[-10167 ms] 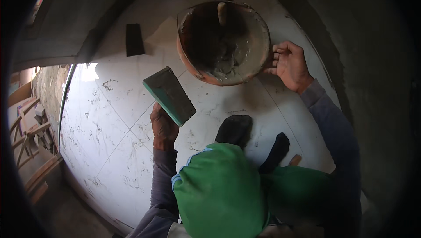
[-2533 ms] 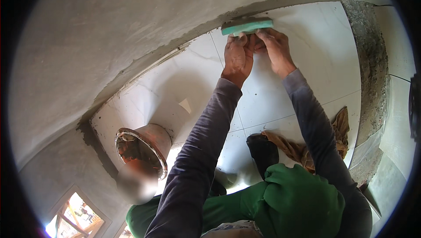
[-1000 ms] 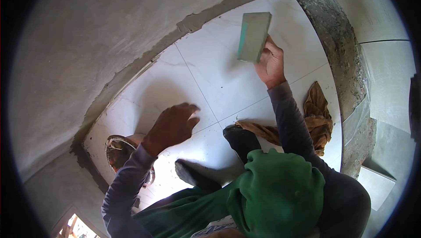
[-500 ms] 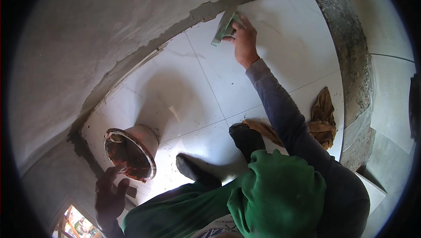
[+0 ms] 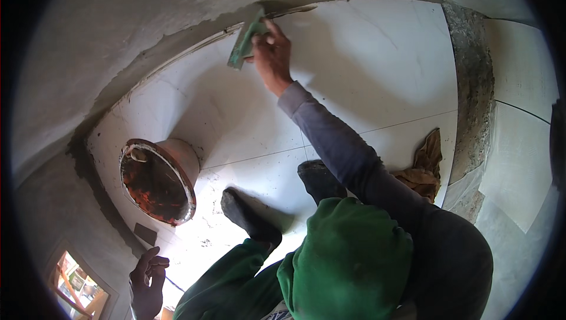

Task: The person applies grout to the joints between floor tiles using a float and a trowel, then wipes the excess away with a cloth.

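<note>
My right hand (image 5: 273, 57) is closed around a flat trowel (image 5: 237, 51) with a green handle. The trowel meets the strip of wet grey mortar (image 5: 194, 32) where the wall joins the white floor tiles (image 5: 377, 54). A thin ridge of mortar lies on the tile edge just right of the blade. At the lower left, my left hand (image 5: 147, 284) hangs in the air with its fingers loosely bent and apart, holding nothing. Beyond it a tilted bucket (image 5: 190, 161) rests on the tiles, its dark, reddish-smeared inside facing me.
A crumpled brown cloth (image 5: 427, 161) lies on the tiles at the right. Past the tile edge runs a rough bare concrete strip (image 5: 469, 72), then more pale tiles (image 5: 522, 66). My feet in dark socks (image 5: 250, 217) stand close below. A small dark flat piece (image 5: 145, 234) lies near the bucket.
My right hand has drawn the trowel leftward along the wall edge, with a mortar ridge now showing behind it. My left hand has moved down, away from the bucket's rim.
</note>
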Demonstrator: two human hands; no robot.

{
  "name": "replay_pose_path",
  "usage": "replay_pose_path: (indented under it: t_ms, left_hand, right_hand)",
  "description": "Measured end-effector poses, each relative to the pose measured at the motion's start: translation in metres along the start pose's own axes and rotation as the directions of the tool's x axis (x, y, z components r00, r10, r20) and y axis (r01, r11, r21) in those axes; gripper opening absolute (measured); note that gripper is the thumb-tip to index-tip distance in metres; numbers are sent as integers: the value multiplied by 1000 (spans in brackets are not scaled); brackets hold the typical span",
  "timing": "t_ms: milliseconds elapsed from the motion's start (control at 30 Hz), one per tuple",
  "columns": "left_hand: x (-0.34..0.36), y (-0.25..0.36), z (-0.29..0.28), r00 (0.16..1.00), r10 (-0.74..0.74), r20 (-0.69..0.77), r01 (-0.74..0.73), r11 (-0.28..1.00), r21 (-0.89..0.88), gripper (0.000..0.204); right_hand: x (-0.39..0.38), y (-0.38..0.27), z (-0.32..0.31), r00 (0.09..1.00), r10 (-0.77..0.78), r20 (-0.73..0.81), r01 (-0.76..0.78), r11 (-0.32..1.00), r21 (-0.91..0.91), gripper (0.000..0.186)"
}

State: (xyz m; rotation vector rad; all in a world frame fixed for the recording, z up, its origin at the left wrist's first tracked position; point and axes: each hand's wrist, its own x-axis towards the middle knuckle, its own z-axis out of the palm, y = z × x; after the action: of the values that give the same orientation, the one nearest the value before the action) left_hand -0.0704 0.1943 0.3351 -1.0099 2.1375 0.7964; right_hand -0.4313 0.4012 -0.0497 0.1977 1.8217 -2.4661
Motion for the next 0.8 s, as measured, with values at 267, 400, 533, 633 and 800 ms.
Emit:
replay_pose_path:
  t_ms: [267,400,533,633,800]
  left_hand:
    - [-5,-73,2,986,-165,-35,160,981,-110,40]
    - [17,-120,27,996,-82,-35,72,969,-236,43]
    - [17,-142,68,972,-220,-88,200,960,-195,44]
    - [0,-154,87,964,-246,102,265,923,-280,40]
    - [-1,-152,104,962,-257,91,271,861,-430,48]
  right_hand:
    - [39,-48,-66,983,-7,-183,32,990,137,40]
    - [38,-55,-46,976,22,-217,-2,996,95,42]
    - [10,-9,10,995,36,-93,-25,993,115,47]
    - [-15,21,68,998,49,-33,-40,973,229,54]
    - [-33,89,154,992,-63,107,61,998,22,53]
